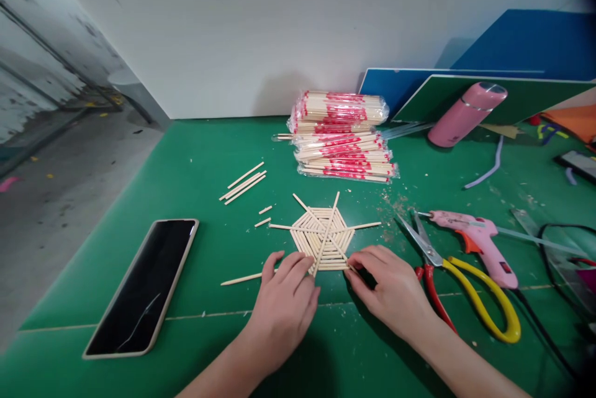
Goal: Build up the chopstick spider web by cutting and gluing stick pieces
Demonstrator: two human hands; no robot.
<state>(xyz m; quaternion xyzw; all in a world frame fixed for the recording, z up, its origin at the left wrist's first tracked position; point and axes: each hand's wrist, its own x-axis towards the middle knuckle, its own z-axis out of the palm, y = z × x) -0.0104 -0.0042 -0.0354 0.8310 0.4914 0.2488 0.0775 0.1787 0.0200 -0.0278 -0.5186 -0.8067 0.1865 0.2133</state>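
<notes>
In the middle of the green table lies a hexagonal web of wooden sticks [321, 239], with crossed long spokes and tight rings of shorter sticks. My left hand [288, 298] has its fingertips on the lower left corner of the web, by a spoke's end. From under that hand a loose wooden stick [241, 279] points left. My right hand [391, 286] pinches the lower right corner, thumb and index finger at the end of another spoke. Its fingers hide the exact contact. Two short stick pieces [263, 222] and several longer cut sticks [244, 185] lie to the upper left.
Plastic-wrapped bundles of sticks [344, 137] are stacked behind the web. To the right lie red-and-yellow-handled scissors [433, 255], a pink glue gun [479, 239] with its cord, and a pink bottle [465, 115]. A phone [142, 289] lies left, near the table's edge.
</notes>
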